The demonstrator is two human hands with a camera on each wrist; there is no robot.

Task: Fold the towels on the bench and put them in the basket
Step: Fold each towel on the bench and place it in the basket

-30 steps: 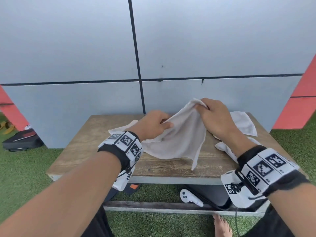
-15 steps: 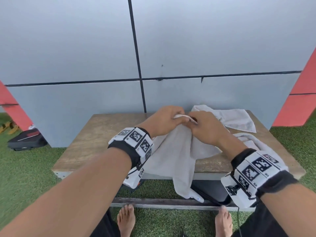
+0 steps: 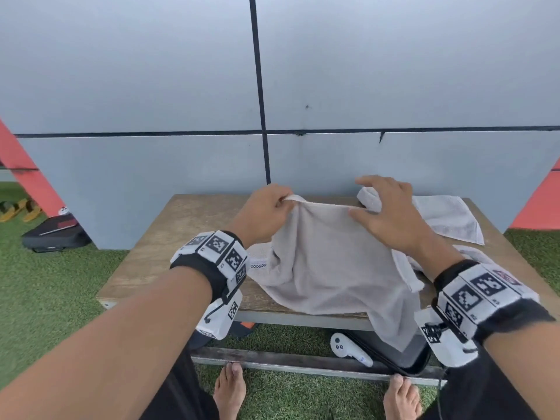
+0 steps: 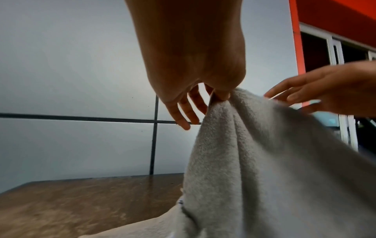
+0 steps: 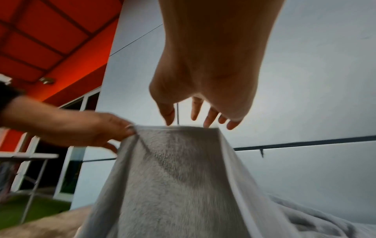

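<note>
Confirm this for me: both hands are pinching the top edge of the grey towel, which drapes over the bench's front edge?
Not quite. Only the left hand pinches the towel; the right hand has its fingers spread at the edge, gripping nothing, as the right wrist view shows. The towel does drape over the bench front.

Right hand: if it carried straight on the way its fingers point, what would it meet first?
Probably the crumpled white towel lying on the bench just beyond the right hand; past that, the grey wall panel. Depth is uncertain.

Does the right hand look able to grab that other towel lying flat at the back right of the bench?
Probably yes. The right hand is open and hovers just left of the flat towel, with nothing between them; only the left hand pinches the lifted towel.
</note>
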